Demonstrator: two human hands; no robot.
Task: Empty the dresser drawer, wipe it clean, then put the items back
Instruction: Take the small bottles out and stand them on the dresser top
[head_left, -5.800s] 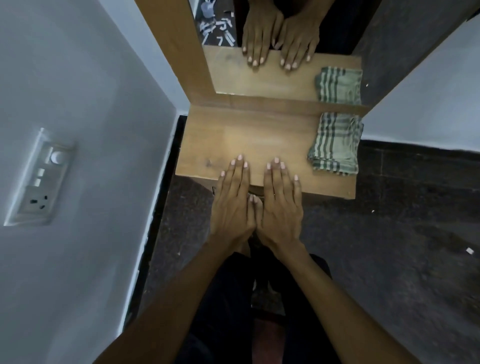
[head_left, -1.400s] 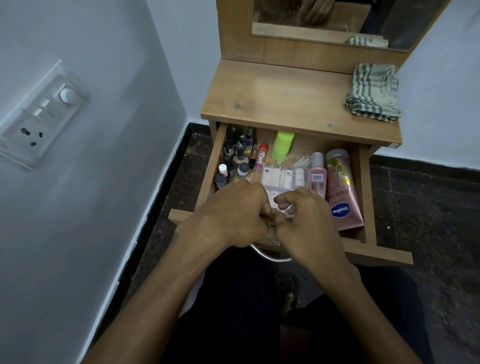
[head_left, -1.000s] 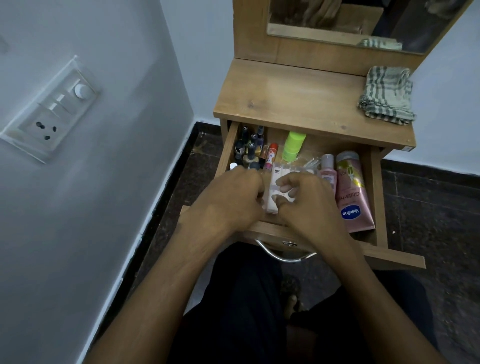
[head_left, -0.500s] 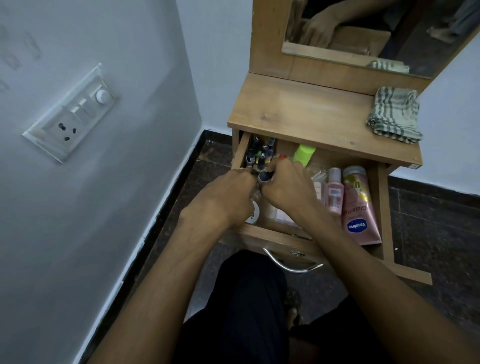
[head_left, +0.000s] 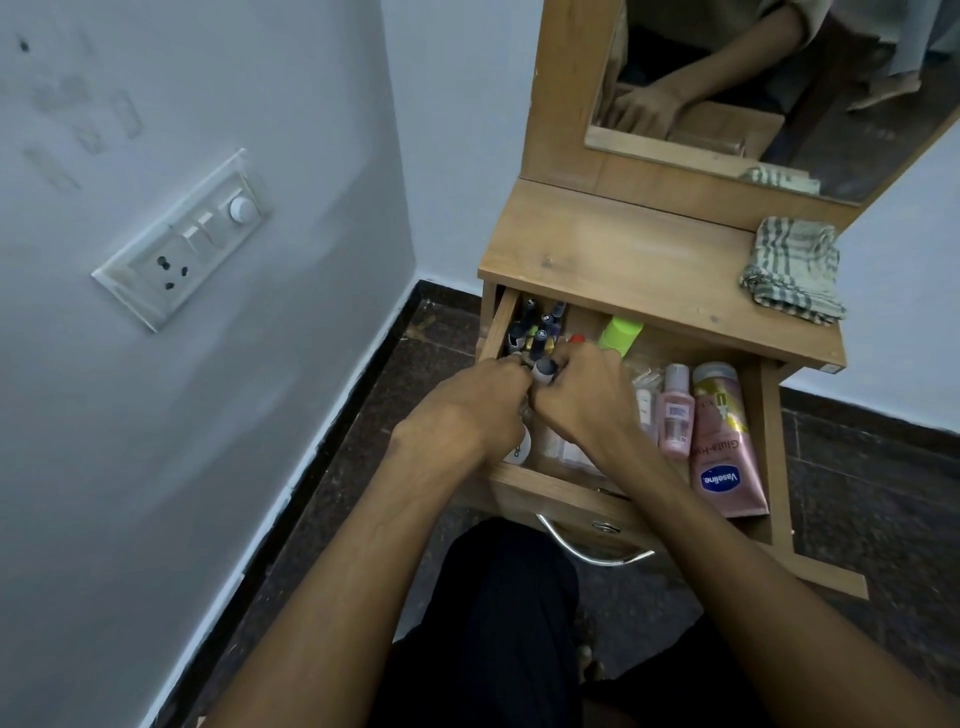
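Glass-like small bottles (head_left: 540, 332), light, slick, likely breakable, clustered just beyond both knuckles in the open drawer (head_left: 769, 441); left hand (head_left: 467, 410) and right hand (head_left: 582, 395) curled around several, best gripped by bodies.

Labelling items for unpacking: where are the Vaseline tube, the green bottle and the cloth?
Vaseline tube (head_left: 721, 467): head view, blue logo.
Green bottle (head_left: 620, 333): head view, body.
Cloth (head_left: 792, 267): head view, middle.

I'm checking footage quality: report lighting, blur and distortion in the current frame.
Head view: dim, even indoor light, no glare; wide-angle lens bows the wall and dresser edges; left hand and right hand slightly motion-soft; Vaseline tube label legible.
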